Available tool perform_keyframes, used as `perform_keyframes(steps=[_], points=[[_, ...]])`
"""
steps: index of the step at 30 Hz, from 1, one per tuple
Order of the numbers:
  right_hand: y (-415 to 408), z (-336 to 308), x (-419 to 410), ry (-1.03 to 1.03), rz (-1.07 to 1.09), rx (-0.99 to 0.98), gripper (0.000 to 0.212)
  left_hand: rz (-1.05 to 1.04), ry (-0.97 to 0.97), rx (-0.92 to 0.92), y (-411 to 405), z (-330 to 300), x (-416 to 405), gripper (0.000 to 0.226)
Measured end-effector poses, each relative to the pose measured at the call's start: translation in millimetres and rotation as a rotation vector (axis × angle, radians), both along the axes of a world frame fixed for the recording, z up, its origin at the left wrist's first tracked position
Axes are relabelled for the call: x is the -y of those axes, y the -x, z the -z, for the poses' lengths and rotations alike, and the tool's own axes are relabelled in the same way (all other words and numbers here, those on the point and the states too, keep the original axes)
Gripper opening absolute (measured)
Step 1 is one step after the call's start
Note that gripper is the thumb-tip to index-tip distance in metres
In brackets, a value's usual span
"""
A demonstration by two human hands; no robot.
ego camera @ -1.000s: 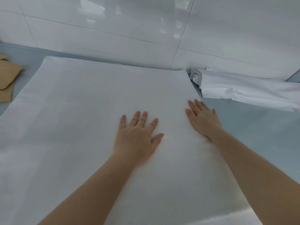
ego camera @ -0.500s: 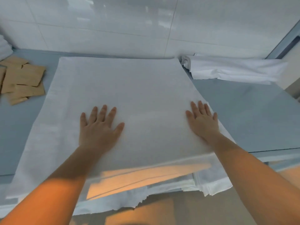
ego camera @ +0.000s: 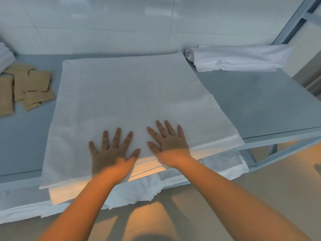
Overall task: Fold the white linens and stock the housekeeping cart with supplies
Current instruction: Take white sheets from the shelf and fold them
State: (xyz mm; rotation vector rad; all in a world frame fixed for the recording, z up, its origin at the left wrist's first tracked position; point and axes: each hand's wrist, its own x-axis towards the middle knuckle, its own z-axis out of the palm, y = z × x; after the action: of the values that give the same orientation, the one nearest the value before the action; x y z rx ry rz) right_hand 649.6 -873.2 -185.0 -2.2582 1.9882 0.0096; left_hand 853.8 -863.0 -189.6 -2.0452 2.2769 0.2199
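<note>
A: where's the sheet (ego camera: 132,101) at?

B: spread flat mid-table (ego camera: 260,105), near edge hanging over the front. My left hand (ego camera: 111,152) and right hand (ego camera: 167,140) both lie on it by that front edge, side by side, fingers straight and spread, gripping nothing.

A: other stuff?

B: folded linen (ego camera: 234,58) in the back right corner, brown packets (ego camera: 26,87) at the left edge.

Both bare forearms reach forward from the bottom edge, converging toward centre. Left hand (ego camera: 111,152) lies palm-down, fingers straight and spread, thumb angled out to the right. Right hand (ego camera: 167,139) also palm-down, fingers straight and fanned, thumb pointing left. Hands sit just beside each other, thumbs apart, not touching. Neither hand grips anything.
</note>
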Motion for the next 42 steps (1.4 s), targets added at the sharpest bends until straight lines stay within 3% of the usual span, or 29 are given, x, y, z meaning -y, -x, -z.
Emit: perform_keyframes(steps=[6, 11, 16, 18, 21, 25, 29, 37, 42], points=[[101, 5, -16, 0.063, 0.202, -0.072, 0.07, -0.155, 0.008, 0.006, -44, -2, -14, 0.088], [152, 3, -31, 0.076, 0.242, -0.022, 0.08, -0.201, 0.033, -0.081, -66, -4, -30, 0.1], [160, -12, -33, -0.115, 0.095, -0.079, 0.103, -0.117, 0.007, 0.076, -73, -6, -50, 0.134], [157, -14, -34, -0.14, -0.017, -0.159, 0.113, -0.096, 0.014, 0.132, -69, -7, -53, 0.138], [148, -11, -36, -0.088, -0.056, -0.291, 0.119, -0.004, 0.1, 0.132, -60, -4, -61, 0.122], [143, -9, -34, -0.021, -0.016, -0.325, 0.1, -0.022, 0.202, 0.119, -54, 1, -62, 0.086], [145, -13, -37, -0.05, -0.001, -0.308, 0.083, -0.002, 0.199, 0.098, -62, 0, -59, 0.084], [140, -27, -54, -0.072, 0.046, -0.257, 0.085, 0.012, 0.081, 0.125, -73, -11, -60, 0.08], [135, -38, -77, -0.077, 0.102, -0.213, 0.074, 0.051, 0.073, 0.083, -78, -28, -71, 0.073]])
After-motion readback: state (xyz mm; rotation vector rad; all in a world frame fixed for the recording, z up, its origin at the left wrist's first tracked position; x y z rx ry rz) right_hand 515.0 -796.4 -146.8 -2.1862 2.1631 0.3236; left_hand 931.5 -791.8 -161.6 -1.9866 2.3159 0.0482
